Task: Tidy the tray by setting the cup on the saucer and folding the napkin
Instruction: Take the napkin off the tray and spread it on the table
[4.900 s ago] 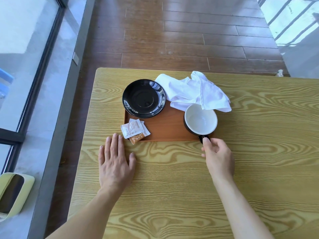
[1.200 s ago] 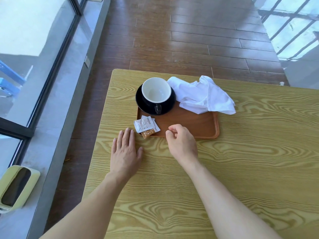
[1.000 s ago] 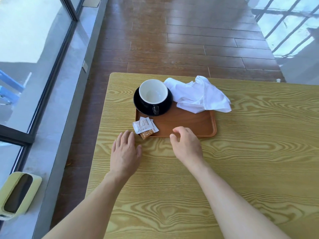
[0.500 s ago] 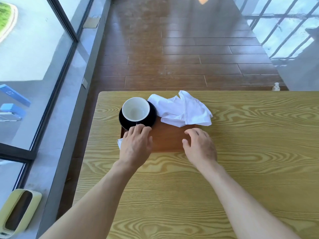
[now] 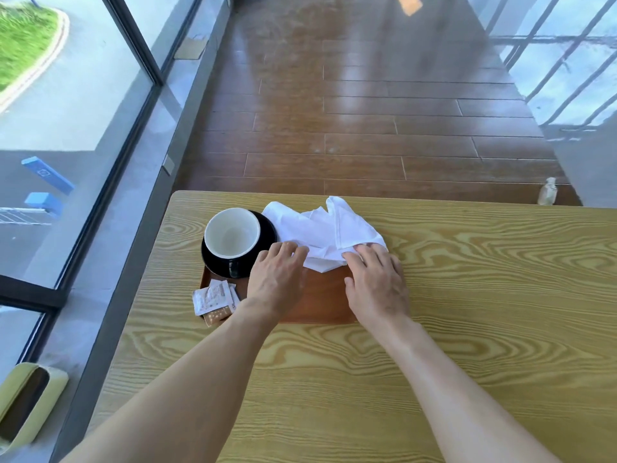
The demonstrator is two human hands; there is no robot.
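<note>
At the far left, a pale green bin (image 5: 25, 402) is standing on the floor beside the window, well apart from the work and playing no part in it. On the desk (image 5: 467, 329), a few sugar packets (image 5: 213, 297) are lying half over the near-left corner of the wooden tray (image 5: 320, 305), probably loose and waiting to be squared up. Just behind them the cup (image 5: 232, 233) is sitting upright inside the black saucer (image 5: 267, 228), its handle pointing toward the person, so that half of the tidying looks finished and the far-left corner of the tray is being kept for the pair. Next comes the left hand (image 5: 275, 282), reaching forward over the tray with its fingers extended and only slightly bent, the tips touching the near-left edge of the white napkin (image 5: 320, 235); this grip is spread rather than pinching, as far as can be seen, likely feeling for an edge to take. The napkin itself is lying crumpled across the far part of the tray, touching the saucer and spilling onto the desk beyond, which is why both hands are coming to it together. The right hand (image 5: 375, 285) is resting on the napkin's near-right corner, fingers laid forward over the cloth; whether the tips are pinching fabric underneath cannot be told. The step in hand seems to be spreading the cloth flat before folding.
</note>
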